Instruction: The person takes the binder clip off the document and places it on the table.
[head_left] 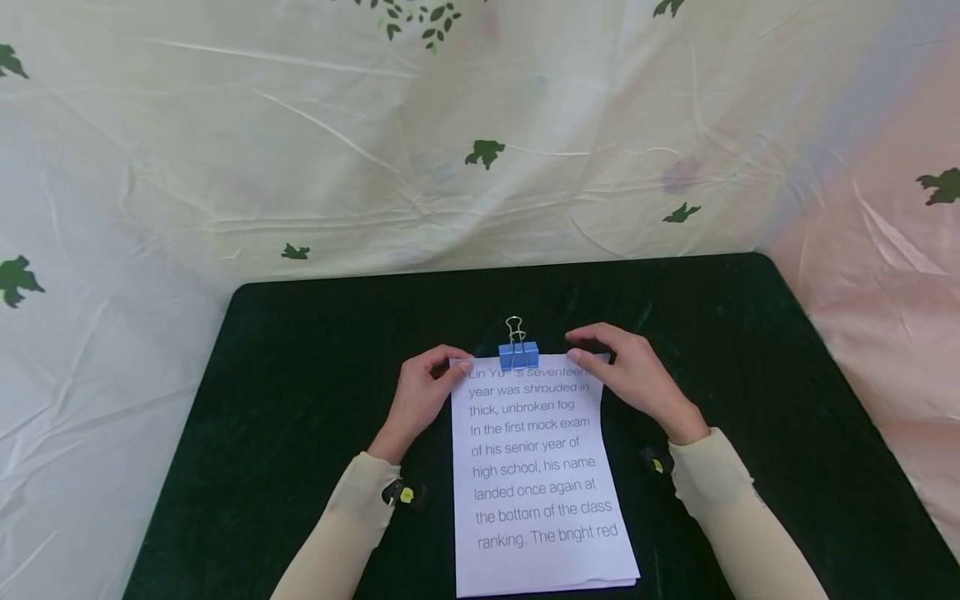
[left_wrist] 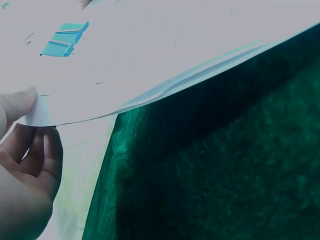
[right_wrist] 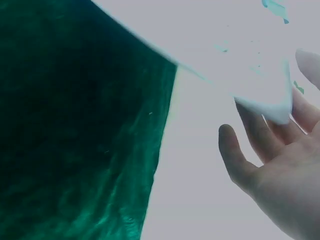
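A stack of white printed sheets (head_left: 534, 567) is held up over the dark green table, with large lines of English text facing me. At the middle of its top edge sits a blue binder clip (head_left: 519, 357), its wire handles standing up. My left hand (head_left: 422, 390) pinches the top left corner, thumb in front and fingers behind, as the left wrist view also shows. Around the top right corner my right hand (head_left: 637, 371) is spread. In the right wrist view its fingers (right_wrist: 255, 132) lie partly behind the paper, while the thumb stands off the sheet.
Dark green cloth (head_left: 337, 350) covers the table, whose rounded far edge lies beyond the hands. A pale curtain (head_left: 360, 167) with green leaf prints hangs behind and at both sides. Small dark devices with yellow marks are at both wrists.
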